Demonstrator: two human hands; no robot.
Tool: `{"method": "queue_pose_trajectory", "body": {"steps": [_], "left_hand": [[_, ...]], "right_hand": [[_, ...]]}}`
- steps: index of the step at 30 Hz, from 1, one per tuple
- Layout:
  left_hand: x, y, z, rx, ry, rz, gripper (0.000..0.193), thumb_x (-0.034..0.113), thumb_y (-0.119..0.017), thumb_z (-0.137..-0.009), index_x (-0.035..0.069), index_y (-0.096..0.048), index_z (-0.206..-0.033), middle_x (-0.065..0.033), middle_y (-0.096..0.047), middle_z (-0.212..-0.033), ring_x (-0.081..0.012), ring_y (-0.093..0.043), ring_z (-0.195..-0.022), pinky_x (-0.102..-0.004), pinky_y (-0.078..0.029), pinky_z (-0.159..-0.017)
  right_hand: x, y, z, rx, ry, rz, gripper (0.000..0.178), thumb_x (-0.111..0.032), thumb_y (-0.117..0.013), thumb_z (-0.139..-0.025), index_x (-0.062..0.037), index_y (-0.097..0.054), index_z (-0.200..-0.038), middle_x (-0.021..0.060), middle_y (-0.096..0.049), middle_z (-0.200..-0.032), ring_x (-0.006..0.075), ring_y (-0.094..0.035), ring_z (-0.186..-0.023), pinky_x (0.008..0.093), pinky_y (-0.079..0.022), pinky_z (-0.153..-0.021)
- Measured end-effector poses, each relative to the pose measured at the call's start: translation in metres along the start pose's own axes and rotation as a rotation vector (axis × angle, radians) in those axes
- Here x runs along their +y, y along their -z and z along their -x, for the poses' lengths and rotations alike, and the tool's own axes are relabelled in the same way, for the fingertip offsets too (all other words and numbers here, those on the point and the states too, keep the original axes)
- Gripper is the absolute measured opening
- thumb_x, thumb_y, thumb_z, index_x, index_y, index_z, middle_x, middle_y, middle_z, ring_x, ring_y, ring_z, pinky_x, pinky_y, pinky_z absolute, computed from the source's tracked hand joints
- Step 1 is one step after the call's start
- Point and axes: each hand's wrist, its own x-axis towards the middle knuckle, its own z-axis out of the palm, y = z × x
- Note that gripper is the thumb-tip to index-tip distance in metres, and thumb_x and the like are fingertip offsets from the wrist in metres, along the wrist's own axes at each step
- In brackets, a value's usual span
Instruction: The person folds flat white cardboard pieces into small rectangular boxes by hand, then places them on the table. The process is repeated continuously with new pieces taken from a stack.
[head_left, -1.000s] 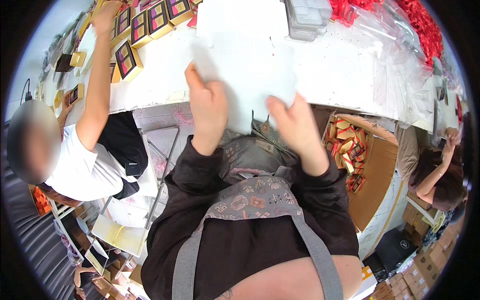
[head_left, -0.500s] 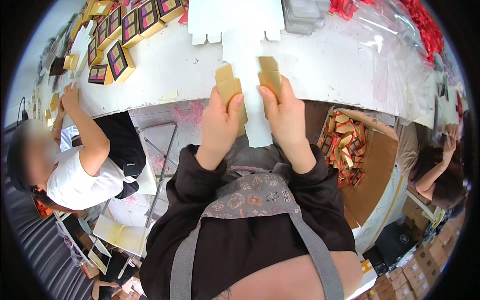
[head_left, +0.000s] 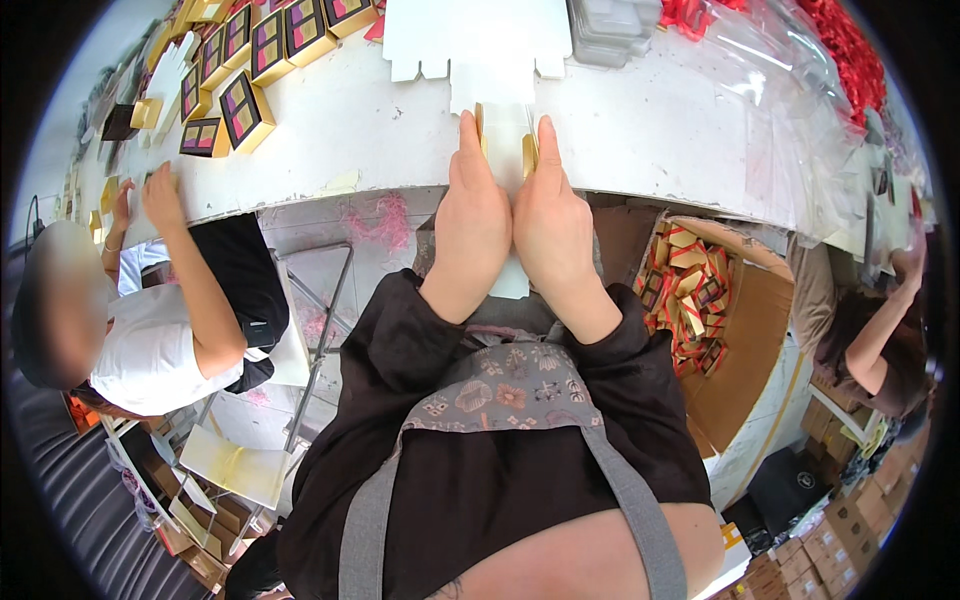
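Observation:
My left hand (head_left: 478,225) and my right hand (head_left: 552,220) stand side by side over the table's front edge, their inner sides touching near the thumbs. Their fingers point straight ahead, pressed together. Along the inner face of the left fingers shows a gold cardboard piece (head_left: 484,132), seen edge-on; a second gold cardboard piece (head_left: 529,157) sits against the right fingers. Most of both pieces is hidden by the hands. Beneath them lies a white cardboard sheet (head_left: 480,40) with notched edges, its narrow strip running back toward my lap between my wrists.
Gold boxes with dark, pink and purple tops (head_left: 268,50) stand at the far left. Clear plastic trays (head_left: 607,32) and red shredded filler (head_left: 835,45) lie far right. A carton (head_left: 750,340) of small gold-and-red packets stands below right. Co-workers sit left (head_left: 160,360) and right (head_left: 880,360).
My hands have come together and turned so their backs show, and the gold pieces now stand edge-on instead of facing up. The left co-worker's hands have moved apart.

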Motion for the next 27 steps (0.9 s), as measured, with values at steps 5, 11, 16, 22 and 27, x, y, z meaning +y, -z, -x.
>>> {"method": "queue_pose_trajectory", "body": {"steps": [5,11,16,22,27], "left_hand": [[0.003,0.010,0.004,-0.072,-0.064,0.055,0.074,-0.010,-0.042,-0.075,-0.004,-0.018,-0.144,-0.0267,-0.036,-0.140,-0.0406,-0.040,-0.127,-0.0398,-0.036,-0.103],[-0.005,0.013,-0.008,-0.082,-0.115,0.097,0.075,-0.011,-0.039,-0.074,0.002,-0.021,-0.146,-0.0215,-0.037,-0.140,-0.0327,-0.040,-0.129,-0.0355,-0.034,-0.105],[-0.003,0.025,-0.022,-0.160,-0.030,0.363,0.062,-0.010,-0.035,-0.073,0.000,-0.032,-0.135,-0.0204,-0.041,-0.131,-0.0308,-0.042,-0.124,-0.0354,-0.032,-0.105],[-0.007,0.021,-0.012,-0.128,-0.056,0.271,0.049,-0.011,-0.036,-0.073,0.001,-0.038,-0.120,-0.0203,-0.040,-0.125,-0.0338,-0.041,-0.121,-0.0372,-0.031,-0.105],[-0.002,0.022,-0.005,-0.114,-0.125,0.213,0.046,-0.011,-0.035,-0.074,0.001,-0.038,-0.119,-0.0197,-0.039,-0.123,-0.0351,-0.046,-0.114,-0.0382,-0.038,-0.097]], "right_hand": [[0.008,0.007,0.000,-0.038,0.133,-0.116,0.071,0.003,-0.052,-0.077,-0.0023,-0.027,-0.143,0.0254,-0.059,-0.106,0.0381,-0.063,-0.075,0.0421,-0.052,-0.061],[0.010,0.014,-0.016,-0.011,0.196,-0.355,0.065,0.003,-0.045,-0.081,-0.0045,-0.028,-0.144,0.0229,-0.054,-0.118,0.0398,-0.057,-0.103,0.0406,-0.049,-0.086],[0.004,0.022,-0.028,-0.155,-0.023,-0.805,0.038,-0.003,-0.044,-0.089,-0.0010,-0.048,-0.126,0.0202,-0.054,-0.123,0.0286,-0.055,-0.113,0.0346,-0.043,-0.096],[0.007,0.009,-0.021,-0.069,-0.074,-0.627,0.024,-0.023,-0.048,-0.097,-0.0045,-0.056,-0.108,0.0131,-0.059,-0.102,0.0220,-0.059,-0.091,0.0318,-0.046,-0.081],[0.012,-0.002,-0.009,0.058,-0.116,-0.816,0.012,-0.014,-0.055,-0.094,-0.0044,-0.058,-0.101,0.0080,-0.062,-0.091,0.0111,-0.056,-0.072,0.0244,-0.046,-0.063]]}}
